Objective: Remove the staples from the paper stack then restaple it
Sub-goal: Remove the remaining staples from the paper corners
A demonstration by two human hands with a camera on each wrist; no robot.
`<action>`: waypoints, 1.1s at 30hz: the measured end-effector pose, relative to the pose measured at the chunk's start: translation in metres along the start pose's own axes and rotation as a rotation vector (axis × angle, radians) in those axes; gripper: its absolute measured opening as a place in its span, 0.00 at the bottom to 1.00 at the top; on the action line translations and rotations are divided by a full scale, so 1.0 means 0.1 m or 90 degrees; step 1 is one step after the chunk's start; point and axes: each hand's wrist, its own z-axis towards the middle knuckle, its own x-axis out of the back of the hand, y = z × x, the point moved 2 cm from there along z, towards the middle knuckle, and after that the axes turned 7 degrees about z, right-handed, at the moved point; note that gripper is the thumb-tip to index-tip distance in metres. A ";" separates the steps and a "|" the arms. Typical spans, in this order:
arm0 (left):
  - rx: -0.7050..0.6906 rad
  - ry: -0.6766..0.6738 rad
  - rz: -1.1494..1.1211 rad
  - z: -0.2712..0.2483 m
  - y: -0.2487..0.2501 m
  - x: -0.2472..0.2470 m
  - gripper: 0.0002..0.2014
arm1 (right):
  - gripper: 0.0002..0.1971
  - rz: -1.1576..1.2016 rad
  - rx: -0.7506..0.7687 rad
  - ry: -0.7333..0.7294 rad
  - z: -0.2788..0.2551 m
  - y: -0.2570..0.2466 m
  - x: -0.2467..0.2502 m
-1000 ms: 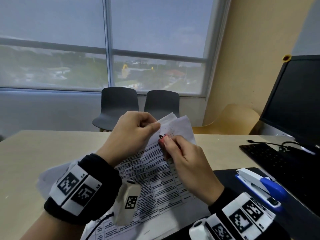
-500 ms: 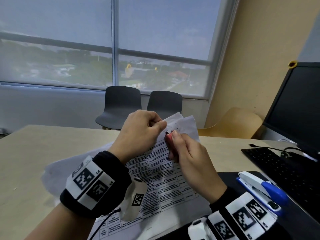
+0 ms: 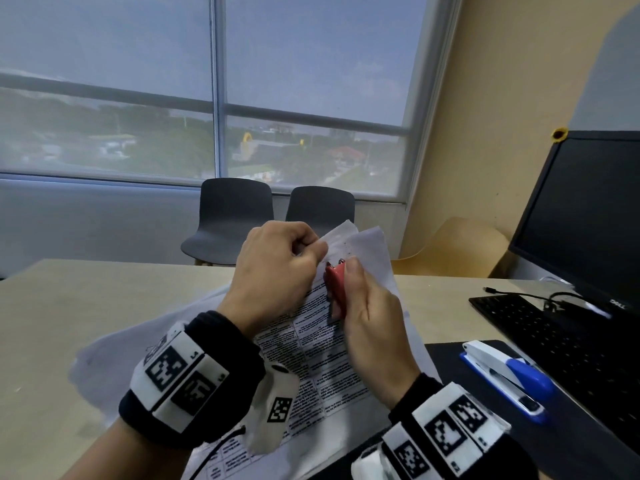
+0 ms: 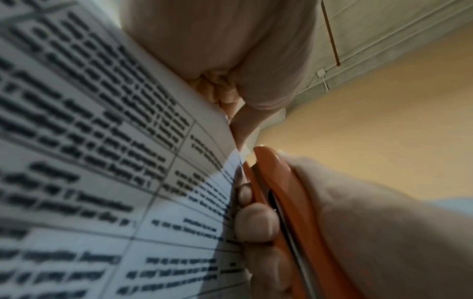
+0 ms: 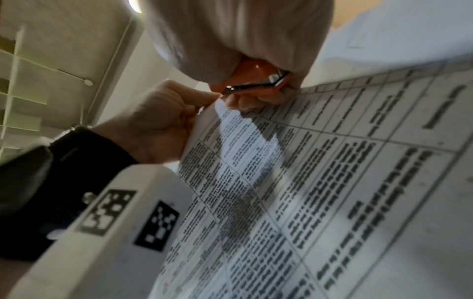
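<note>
Left hand (image 3: 277, 268) pinches the paper stack (image 3: 311, 344) corner, lifted off the surface (image 3: 86, 306). Right hand's (image 3: 372, 317) grip squeezes a red staple remover (image 3: 335, 284) there. Print too blurred to read; monitor (image 3: 585, 216) probably says DELL.

- The paper stack (image 3: 311, 344) is white, with black print set out in boxes. Its top corner is lifted off the table and bent, and the sheets there are spread a little.
- The staple remover (image 3: 335, 283) is small and red-orange, with dark metal teeth. It is set against the top corner of the stack.
- The stapler (image 3: 509, 377) is blue and white. It is laid flat, to the right of the stack.
</note>
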 end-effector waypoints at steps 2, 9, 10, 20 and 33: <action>0.023 -0.003 -0.019 0.01 -0.02 0.00 0.12 | 0.24 -0.031 0.049 0.017 0.00 0.00 0.01; 0.070 -0.015 -0.060 0.02 -0.05 0.01 0.14 | 0.25 -0.048 0.101 0.027 0.01 -0.03 -0.03; 0.071 -0.019 -0.064 0.01 -0.06 0.00 0.13 | 0.25 -0.037 0.100 0.027 0.01 -0.04 -0.03; 0.101 -0.041 -0.083 0.00 -0.06 -0.03 0.13 | 0.25 -0.019 0.021 -0.009 0.03 -0.11 0.04; 0.092 -0.049 -0.050 0.01 -0.05 -0.03 0.18 | 0.24 -0.024 -0.028 -0.021 0.00 -0.04 0.02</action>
